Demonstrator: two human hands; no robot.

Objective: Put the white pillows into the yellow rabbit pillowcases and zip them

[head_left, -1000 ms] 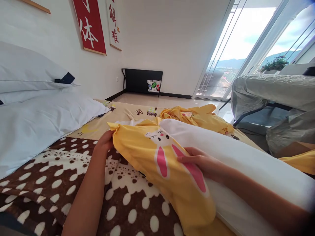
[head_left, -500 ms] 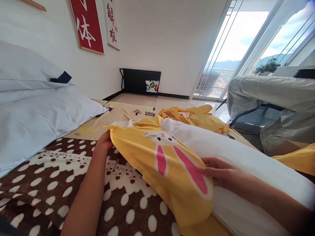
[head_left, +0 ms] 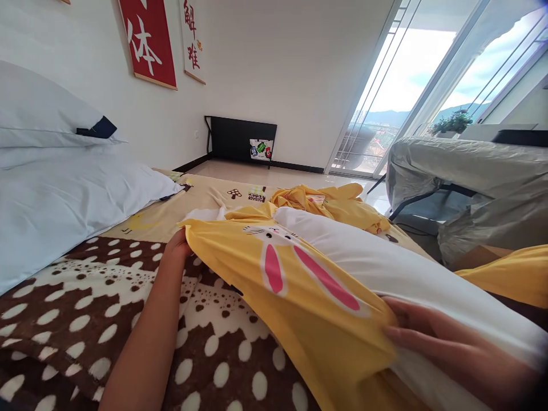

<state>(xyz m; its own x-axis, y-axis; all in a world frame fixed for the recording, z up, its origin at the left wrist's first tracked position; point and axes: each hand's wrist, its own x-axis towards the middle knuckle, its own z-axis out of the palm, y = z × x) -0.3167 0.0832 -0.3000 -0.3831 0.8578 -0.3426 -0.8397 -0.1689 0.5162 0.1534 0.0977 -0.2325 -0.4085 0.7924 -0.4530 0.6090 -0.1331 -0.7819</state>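
Note:
A yellow pillowcase [head_left: 252,268] printed with a white rabbit with pink ears partly covers a long white pillow [head_left: 385,268] lying across the bed. My left hand [head_left: 176,251] is closed on the pillowcase's far left edge. My right hand [head_left: 417,331] pinches the pillowcase's open edge against the pillow near the lower right, fingers pressed together. The pillow's right end runs out of view.
A brown blanket with white dots [head_left: 77,319] lies under my left arm. White pillows [head_left: 55,194] are stacked at left. More yellow fabric [head_left: 325,200] is bunched behind the pillow. A grey covered piece of furniture [head_left: 462,171] stands at right by the glass doors.
My right hand has slid down and right along the pillow, drawing the pillowcase edge further over it. My left hand keeps its hold on the far edge.

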